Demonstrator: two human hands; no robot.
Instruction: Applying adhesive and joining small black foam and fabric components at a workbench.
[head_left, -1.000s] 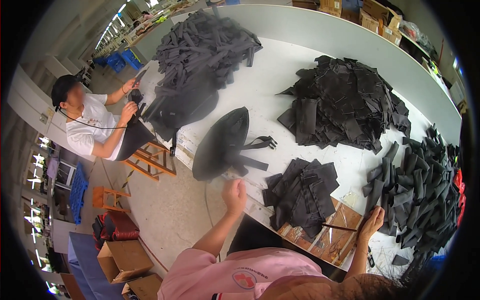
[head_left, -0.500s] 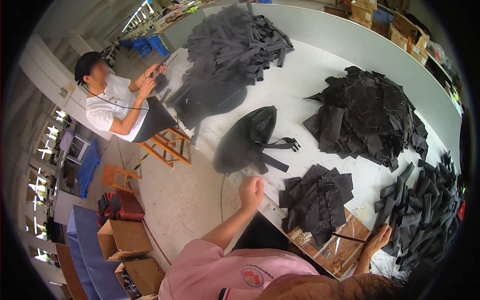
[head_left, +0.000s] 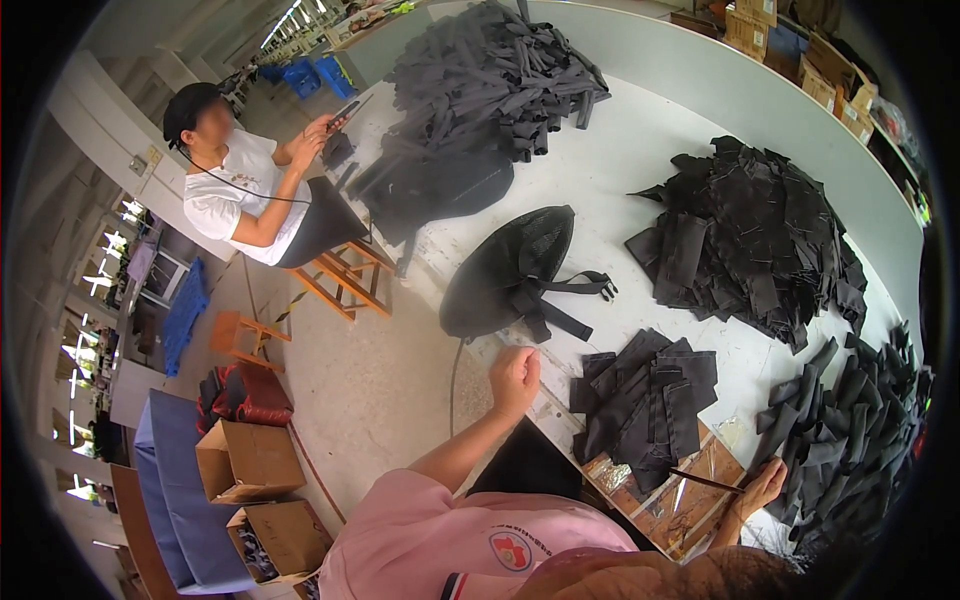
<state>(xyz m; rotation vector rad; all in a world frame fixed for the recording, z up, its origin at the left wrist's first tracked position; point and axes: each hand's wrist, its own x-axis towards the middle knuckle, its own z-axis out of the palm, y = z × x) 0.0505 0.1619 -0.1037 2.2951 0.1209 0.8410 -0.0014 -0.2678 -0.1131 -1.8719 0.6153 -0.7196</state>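
Note:
My left hand (head_left: pixel 515 376) is curled into a fist at the near edge of the white table (head_left: pixel 650 150), with nothing visible in it. It is just below a black mesh panel with straps (head_left: pixel 510 272) and left of a small heap of black fabric pieces (head_left: pixel 650 400). My right hand (head_left: pixel 762 488) rests with its fingers apart on the table beside a taped brown cardboard sheet (head_left: pixel 690 492). Its fingertips are at the end of a thin dark rod (head_left: pixel 705 482). A pile of black strips (head_left: pixel 850 440) lies right next to it.
Two bigger black fabric piles lie farther off, one at the right (head_left: pixel 760 235) and one at the far end (head_left: pixel 480 90). A seated person in a white shirt (head_left: pixel 245 195) works at the table's left end by an orange stool (head_left: pixel 340 280). Cardboard boxes (head_left: pixel 250 462) stand on the floor.
The view has swung, so the table and the seated person sit lower and more to the right. My left hand stays at the table edge, curled tighter. My right hand keeps its place.

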